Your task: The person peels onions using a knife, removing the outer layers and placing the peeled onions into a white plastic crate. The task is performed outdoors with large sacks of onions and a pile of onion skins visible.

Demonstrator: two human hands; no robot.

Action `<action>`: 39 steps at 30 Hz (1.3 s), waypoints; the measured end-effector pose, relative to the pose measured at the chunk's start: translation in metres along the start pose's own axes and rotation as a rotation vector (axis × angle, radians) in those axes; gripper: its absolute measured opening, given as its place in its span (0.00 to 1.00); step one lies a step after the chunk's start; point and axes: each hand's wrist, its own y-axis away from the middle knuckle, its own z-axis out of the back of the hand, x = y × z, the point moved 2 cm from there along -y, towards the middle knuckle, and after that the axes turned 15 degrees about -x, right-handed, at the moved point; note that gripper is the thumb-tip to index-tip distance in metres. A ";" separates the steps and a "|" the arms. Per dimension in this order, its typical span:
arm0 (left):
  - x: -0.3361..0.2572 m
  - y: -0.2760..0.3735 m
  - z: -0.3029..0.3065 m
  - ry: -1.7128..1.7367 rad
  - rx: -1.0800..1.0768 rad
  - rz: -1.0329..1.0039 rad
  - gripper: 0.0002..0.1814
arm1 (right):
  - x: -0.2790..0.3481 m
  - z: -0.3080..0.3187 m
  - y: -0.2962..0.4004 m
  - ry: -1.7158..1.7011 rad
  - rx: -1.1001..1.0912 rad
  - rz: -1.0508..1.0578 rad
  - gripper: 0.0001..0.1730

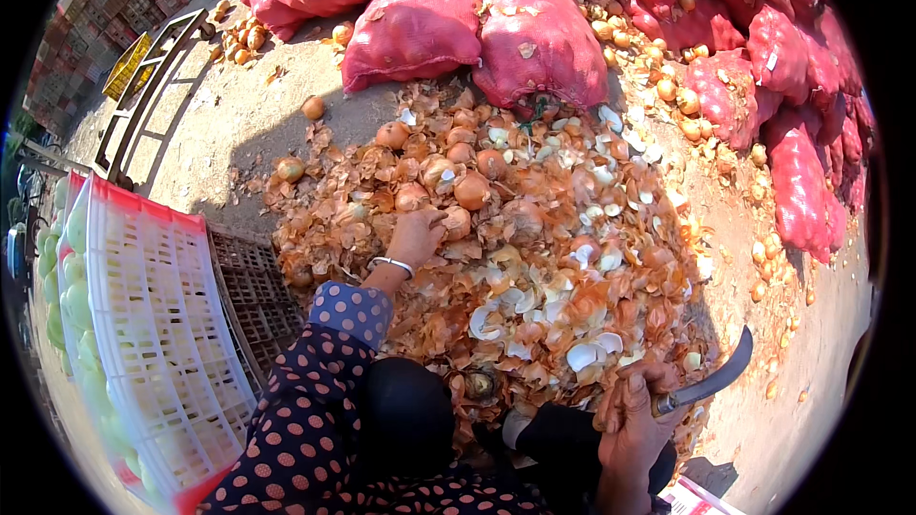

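Note:
My left hand [417,234], with a bracelet at the wrist, reaches into the heap and touches an onion [456,222] at its fingertips; whether the fingers close on it is hard to see. Several unpeeled onions, one a brown onion [472,190], lie just beyond the hand. In my right hand [639,404], at the lower right, is the wooden handle of a curved knife [715,372], its blade pointing right and away. Dry brown skins and white peel pieces [587,354] form a wide heap of onion skins [401,315] between and beyond the hands.
On the left stands a white plastic crate [154,315] with peeled onions, beside a dark crate [254,293]. Red mesh sacks [422,14] lie across the far side and right. A metal frame cart [136,107] and a yellow crate [130,66] are at the upper left. Loose onions [667,89] lie near the sacks.

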 end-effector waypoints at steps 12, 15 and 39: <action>0.023 -0.025 -0.081 -0.301 0.156 0.062 0.41 | 0.014 -0.027 -0.002 0.289 -0.062 -0.021 0.06; 0.018 -0.018 -0.068 0.079 0.131 0.183 0.42 | 0.011 -0.015 0.000 0.298 -0.069 -0.025 0.08; -0.215 0.131 0.108 0.792 0.635 0.049 0.45 | 0.006 -0.004 0.010 0.358 0.300 0.204 0.36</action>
